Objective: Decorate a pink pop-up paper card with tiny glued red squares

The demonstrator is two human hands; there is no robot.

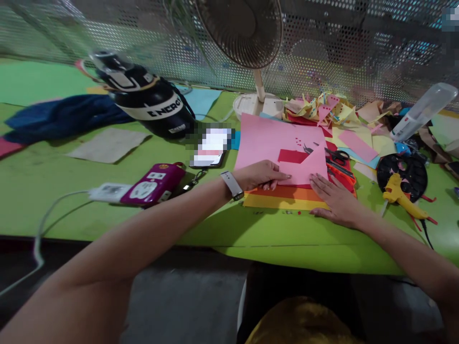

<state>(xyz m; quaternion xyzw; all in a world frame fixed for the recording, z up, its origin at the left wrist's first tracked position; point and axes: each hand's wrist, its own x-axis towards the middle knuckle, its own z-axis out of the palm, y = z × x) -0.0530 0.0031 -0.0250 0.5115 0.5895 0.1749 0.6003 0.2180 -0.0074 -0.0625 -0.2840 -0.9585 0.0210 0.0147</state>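
My left hand (pixel 261 176), with a watch (pixel 232 185) on its wrist, pinches the near edge of a pink paper sheet (pixel 263 136). My right hand (pixel 335 199) lies flat with its fingers stretched out, their tips on the sheet's near right corner. One part of the pink sheet looks folded over toward me. On it rest a dark red paper piece (pixel 291 155) and several tiny red bits. Orange paper (pixel 272 193) and yellow paper (pixel 265 201) stick out underneath. Dark-handled scissors (pixel 339 155) and an orange cutter (pixel 342 173) lie just right of the sheet.
A yellow glue gun (pixel 403 196) lies by a black palette (pixel 389 167) at right. Paper scraps (pixel 330 109) are heaped behind, near a fan (pixel 258 88). Leftward are a phone (pixel 211 147), a purple power strip (pixel 156 184) and a large black bottle (pixel 147 98).
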